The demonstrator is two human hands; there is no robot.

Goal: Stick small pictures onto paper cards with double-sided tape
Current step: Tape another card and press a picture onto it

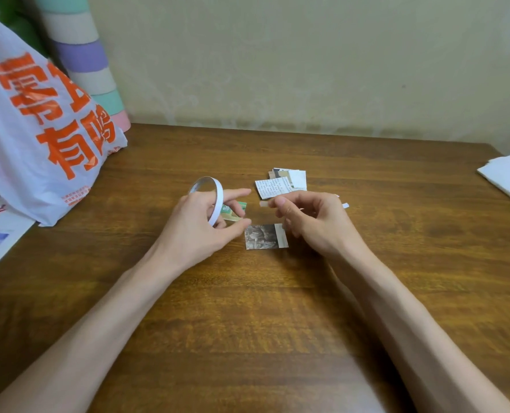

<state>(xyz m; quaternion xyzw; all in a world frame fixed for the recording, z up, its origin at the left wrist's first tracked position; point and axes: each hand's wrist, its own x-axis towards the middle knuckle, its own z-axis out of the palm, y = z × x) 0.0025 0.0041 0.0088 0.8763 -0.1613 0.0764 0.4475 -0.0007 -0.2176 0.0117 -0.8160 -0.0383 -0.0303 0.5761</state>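
item: tape ring (215, 201), gripped in your left hand (200, 225); right hand (310, 219) pinches torn tape piece (264, 204). likely light, limp, sticky; hold its edges.

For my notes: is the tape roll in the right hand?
No, the left hand grips the tape roll; the right hand pinches a strip.

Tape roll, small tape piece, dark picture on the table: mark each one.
tape roll (218, 204): head view, on its white outer band.
tape piece (263, 204): head view, on its free end.
dark picture (261, 236): head view, middle of the printed face.
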